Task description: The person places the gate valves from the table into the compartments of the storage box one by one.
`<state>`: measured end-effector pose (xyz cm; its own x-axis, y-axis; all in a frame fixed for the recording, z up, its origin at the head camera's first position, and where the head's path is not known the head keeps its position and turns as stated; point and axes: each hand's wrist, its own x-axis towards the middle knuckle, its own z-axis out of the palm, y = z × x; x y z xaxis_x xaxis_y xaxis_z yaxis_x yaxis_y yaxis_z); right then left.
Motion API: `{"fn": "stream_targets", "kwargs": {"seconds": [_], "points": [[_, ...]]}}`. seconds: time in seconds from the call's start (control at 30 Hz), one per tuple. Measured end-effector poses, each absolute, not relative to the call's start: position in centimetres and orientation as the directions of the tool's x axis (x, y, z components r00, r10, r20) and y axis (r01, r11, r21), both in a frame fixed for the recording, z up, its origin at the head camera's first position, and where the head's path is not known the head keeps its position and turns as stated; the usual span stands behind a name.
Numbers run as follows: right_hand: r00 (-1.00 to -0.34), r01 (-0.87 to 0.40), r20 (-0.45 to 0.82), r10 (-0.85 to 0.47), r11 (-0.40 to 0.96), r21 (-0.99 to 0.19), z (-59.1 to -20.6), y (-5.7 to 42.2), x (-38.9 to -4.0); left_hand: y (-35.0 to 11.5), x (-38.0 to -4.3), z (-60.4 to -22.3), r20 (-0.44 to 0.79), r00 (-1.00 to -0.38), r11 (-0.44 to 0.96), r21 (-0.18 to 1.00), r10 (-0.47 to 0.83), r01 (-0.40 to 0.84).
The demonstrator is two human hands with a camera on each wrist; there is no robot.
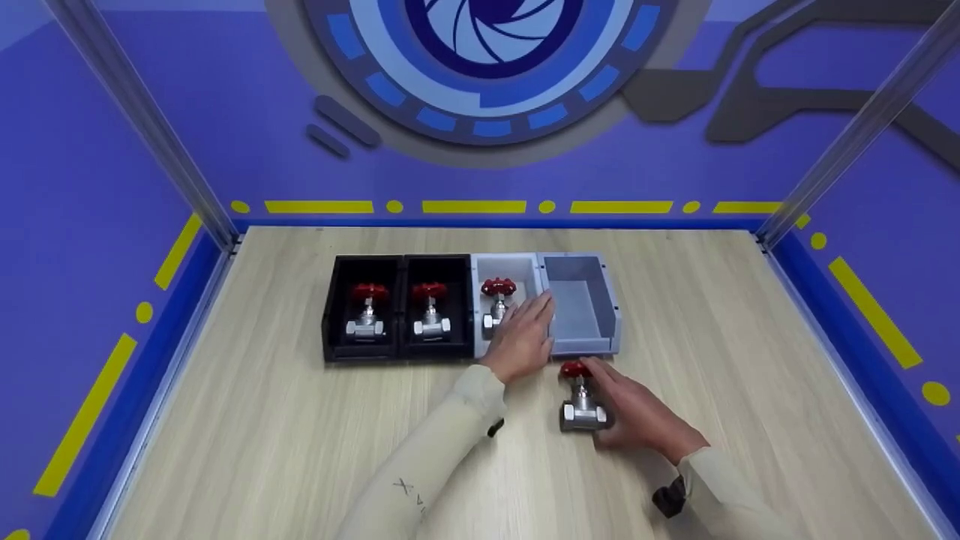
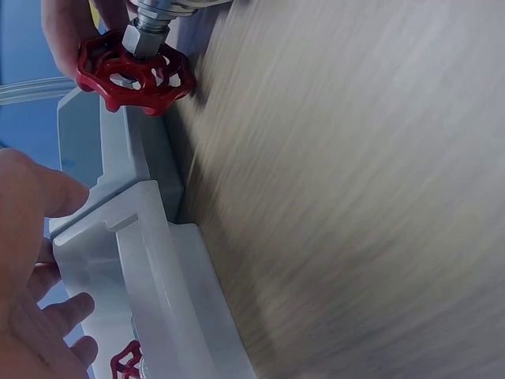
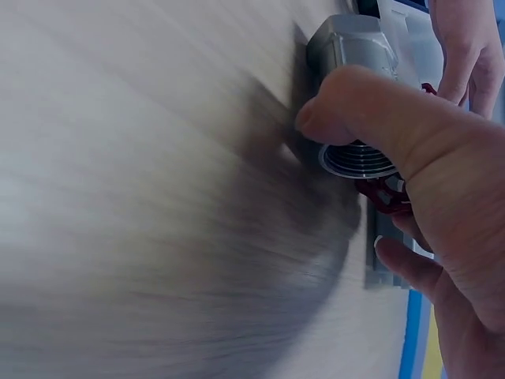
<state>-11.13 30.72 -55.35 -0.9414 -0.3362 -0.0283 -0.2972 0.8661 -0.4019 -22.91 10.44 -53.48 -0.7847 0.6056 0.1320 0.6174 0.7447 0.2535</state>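
Observation:
My right hand point(image 1: 637, 409) grips a metal gate valve point(image 1: 583, 412) with a red handwheel, just in front of the grey bin point(image 1: 577, 346). In the right wrist view the thumb lies along the valve body point(image 3: 359, 47), beside its threaded end. Over the white bin point(image 2: 170, 292), my left hand point(image 1: 523, 337) reaches with fingers fairly straight, near the wall it shares with the grey bin. Beneath that hand, another red-wheeled valve point(image 1: 499, 289) stands in the white bin, partly hidden. Whether the left fingers touch the bin wall is unclear.
Two black bins, the left one point(image 1: 330, 330) and its neighbour point(image 1: 439, 354), adjoin the white bin in a row. Each holds an upright valve, one point(image 1: 366, 326) and another point(image 1: 431, 326). The wooden table point(image 1: 262, 450) is enclosed by blue-purple panels point(image 1: 450, 184).

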Motion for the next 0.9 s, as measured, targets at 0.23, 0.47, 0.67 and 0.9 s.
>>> {"fn": "stream_targets", "kwargs": {"seconds": [0.23,0.47,0.67,0.9], "points": [[-0.940,-0.303,-0.015,-0.342,0.853,-0.425,-55.3,30.6,-11.2,10.4,-22.9,-53.4,0.123,-0.789,0.742,0.280,0.602,0.609],[-0.939,-0.308,-0.007,-0.343,0.851,-0.426,-54.9,30.7,-11.3,10.4,-22.9,-53.3,0.123,-0.787,0.737,0.286,0.605,0.612],[-0.935,-0.327,0.019,-0.354,0.839,-0.434,-54.6,30.8,-11.4,10.3,-23.0,-53.3,0.152,-0.773,0.705,0.333,0.616,0.626],[-0.945,-0.295,0.000,-0.327,0.854,-0.429,-54.0,30.8,-11.5,10.1,-23.1,-53.4,0.192,-0.758,0.680,0.345,0.623,0.646]]}}
